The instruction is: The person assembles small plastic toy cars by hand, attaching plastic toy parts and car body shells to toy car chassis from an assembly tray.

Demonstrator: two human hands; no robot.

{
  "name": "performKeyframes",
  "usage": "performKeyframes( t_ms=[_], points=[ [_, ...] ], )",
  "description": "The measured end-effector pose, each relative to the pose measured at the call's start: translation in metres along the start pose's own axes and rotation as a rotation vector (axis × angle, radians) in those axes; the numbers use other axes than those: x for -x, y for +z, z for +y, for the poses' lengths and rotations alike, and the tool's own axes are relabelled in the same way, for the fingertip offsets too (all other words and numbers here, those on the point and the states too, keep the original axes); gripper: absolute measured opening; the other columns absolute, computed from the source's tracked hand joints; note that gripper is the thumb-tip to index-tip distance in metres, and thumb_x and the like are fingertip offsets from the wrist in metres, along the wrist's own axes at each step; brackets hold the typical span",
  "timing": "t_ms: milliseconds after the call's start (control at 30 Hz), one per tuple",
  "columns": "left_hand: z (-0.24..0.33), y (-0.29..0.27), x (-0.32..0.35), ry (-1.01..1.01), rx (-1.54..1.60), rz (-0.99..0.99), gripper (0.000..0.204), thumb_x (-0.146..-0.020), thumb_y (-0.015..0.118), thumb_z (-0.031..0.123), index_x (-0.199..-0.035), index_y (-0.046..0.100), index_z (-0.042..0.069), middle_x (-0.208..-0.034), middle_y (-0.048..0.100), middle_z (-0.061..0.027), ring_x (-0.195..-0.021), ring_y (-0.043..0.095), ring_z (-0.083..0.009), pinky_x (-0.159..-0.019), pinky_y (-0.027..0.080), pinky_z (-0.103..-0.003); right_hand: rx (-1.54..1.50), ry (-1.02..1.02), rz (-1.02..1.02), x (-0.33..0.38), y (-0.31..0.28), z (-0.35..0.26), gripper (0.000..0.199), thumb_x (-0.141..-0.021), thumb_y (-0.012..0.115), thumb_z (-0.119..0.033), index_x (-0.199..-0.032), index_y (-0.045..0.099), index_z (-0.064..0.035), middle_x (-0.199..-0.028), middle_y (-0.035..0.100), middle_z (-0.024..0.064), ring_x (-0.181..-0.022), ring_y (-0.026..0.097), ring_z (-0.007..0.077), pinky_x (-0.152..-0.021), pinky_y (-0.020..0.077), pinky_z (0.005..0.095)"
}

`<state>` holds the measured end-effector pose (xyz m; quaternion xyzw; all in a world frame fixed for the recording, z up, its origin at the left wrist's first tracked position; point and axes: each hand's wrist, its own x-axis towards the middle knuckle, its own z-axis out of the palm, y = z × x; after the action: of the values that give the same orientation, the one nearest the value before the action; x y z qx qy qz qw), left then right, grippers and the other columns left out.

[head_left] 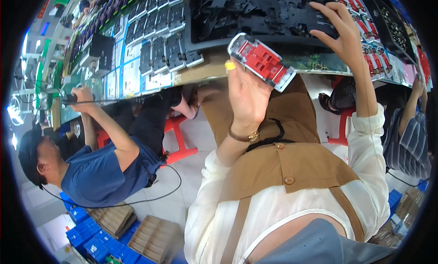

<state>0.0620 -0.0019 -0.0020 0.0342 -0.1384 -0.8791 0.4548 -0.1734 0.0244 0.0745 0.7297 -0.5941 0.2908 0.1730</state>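
My left hand (250, 96) is closed around a toy car body (263, 62), a white-edged shell with a red inner side turned up, held just off the table's front edge. A yellow finger cover (230, 65) sits on my left thumb. Over the right part of a large black tray (197, 45), my right hand (343, 33) has its thumb and fingers apart, with nothing seen between them. Loose black plastic parts (260, 13) lie heaped in that tray.
Rows of black toy chassis (166, 54) stand left of the tray. Red and white car pieces (372, 58) line its right side. A co-worker in a blue shirt (105, 172) sits at left; another in striped clothing (408, 140) is at right. Blue bins (98, 245) stand on the floor.
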Motion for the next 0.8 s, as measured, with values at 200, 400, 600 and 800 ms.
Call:
performKeyframes(
  t_ms=[200, 400, 600, 800],
  points=[
    [-0.006, 0.0, 0.0, 0.105, -0.106, -0.006, 0.047, -0.094, 0.032, 0.042, -0.134, 0.029, 0.019, -0.131, 0.041, -0.0057, -0.12, 0.041, -0.0271, -0.101, 0.032, -0.05, -0.294, 0.24, 0.298, 0.026, 0.014, -0.047, 0.042, -0.073, 0.073, -0.02, -0.11, 0.059, -0.0032, -0.1, 0.055, 0.009, -0.09, 0.054, 0.0199, -0.082, 0.0411, 0.027],
    [-0.008, 0.006, -0.001, 0.15, -0.151, 0.035, 0.046, -0.095, 0.029, 0.042, -0.134, 0.027, 0.016, -0.128, 0.042, -0.0066, -0.116, 0.043, -0.0247, -0.096, 0.036, -0.046, -0.529, 0.494, 0.347, 0.043, 0.04, -0.094, 0.043, -0.069, 0.073, -0.012, -0.108, 0.057, -0.0015, -0.105, 0.053, 0.0103, -0.097, 0.052, 0.0216, -0.086, 0.0403, 0.0292],
    [-0.02, -0.004, -0.002, 0.235, -0.192, 0.072, 0.046, -0.097, 0.03, 0.032, -0.138, 0.018, 0.014, -0.129, 0.039, -0.006, -0.118, 0.04, -0.0194, -0.098, 0.034, -0.035, -0.498, 0.459, 0.294, 0.038, 0.062, -0.126, 0.045, -0.065, 0.075, -0.016, -0.105, 0.057, -0.0028, -0.105, 0.048, 0.0116, -0.099, 0.048, 0.0256, -0.084, 0.0406, 0.0322],
    [-0.025, -0.002, -0.002, 0.299, -0.257, 0.169, 0.051, -0.096, 0.04, 0.02, -0.138, 0.014, 0.012, -0.127, 0.037, -0.0063, -0.113, 0.039, -0.013, -0.096, 0.034, -0.028, -0.332, 0.407, 0.219, 0.032, 0.087, -0.128, 0.049, -0.063, 0.074, -0.02, -0.105, 0.056, -0.0057, -0.105, 0.05, 0.0103, -0.098, 0.047, 0.0281, -0.084, 0.0361, 0.036]
  ],
)
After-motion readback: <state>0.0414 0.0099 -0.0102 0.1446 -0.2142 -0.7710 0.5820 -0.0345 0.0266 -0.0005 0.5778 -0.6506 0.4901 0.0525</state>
